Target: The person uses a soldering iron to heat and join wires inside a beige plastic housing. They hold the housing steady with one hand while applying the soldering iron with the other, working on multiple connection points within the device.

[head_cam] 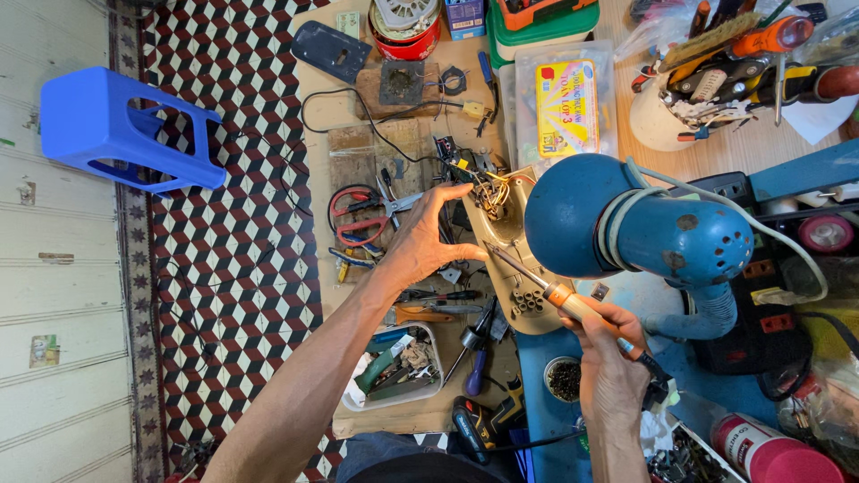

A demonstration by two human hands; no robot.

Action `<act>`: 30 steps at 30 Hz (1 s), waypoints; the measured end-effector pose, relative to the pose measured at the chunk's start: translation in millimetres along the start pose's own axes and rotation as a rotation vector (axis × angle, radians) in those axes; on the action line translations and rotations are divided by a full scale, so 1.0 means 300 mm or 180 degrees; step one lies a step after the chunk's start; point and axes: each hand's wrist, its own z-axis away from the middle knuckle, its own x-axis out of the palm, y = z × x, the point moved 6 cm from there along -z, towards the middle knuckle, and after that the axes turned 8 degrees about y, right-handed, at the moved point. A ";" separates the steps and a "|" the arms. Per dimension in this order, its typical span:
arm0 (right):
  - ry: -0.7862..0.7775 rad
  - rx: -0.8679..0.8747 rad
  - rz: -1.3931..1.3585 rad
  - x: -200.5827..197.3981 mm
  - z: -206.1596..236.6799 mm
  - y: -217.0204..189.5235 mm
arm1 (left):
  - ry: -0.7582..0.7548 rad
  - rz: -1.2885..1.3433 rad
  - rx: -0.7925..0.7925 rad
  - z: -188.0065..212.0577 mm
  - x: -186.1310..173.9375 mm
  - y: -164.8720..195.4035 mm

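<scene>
My left hand (422, 240) grips the edge of a beige appliance housing (517, 277) that lies open on the bench, with a tangle of coloured wires (488, 190) at its top end. In my right hand (610, 362) I hold a soldering iron (565, 300) with an orange collar; its metal tip (501, 257) points up-left into the housing, close to my left thumb. A blue desk lamp head (626, 224) hangs just above and right of the housing and hides part of it.
Red-handled scissors (358, 215), screwdrivers (438, 304) and a tray of parts (394, 367) lie left of the housing. A clear box with a yellow pack (565, 103), a bowl of tools (707, 80) and a blue stool (116, 130) on the patterned floor are also in view.
</scene>
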 end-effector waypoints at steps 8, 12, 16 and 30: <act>0.0031 0.0001 0.0045 0.003 0.005 -0.008 | 0.0008 0.0007 0.0032 0.000 -0.005 0.007; 0.0024 -0.0004 0.0025 0.014 0.011 -0.014 | 0.0018 -0.0015 0.0047 -0.001 -0.009 0.008; 0.0060 0.0086 0.0079 0.024 0.009 -0.010 | 0.0037 -0.0005 0.0094 0.002 -0.007 0.014; 0.0022 0.0039 0.0063 0.011 0.013 -0.003 | 0.0021 -0.0008 0.0022 0.003 -0.010 0.018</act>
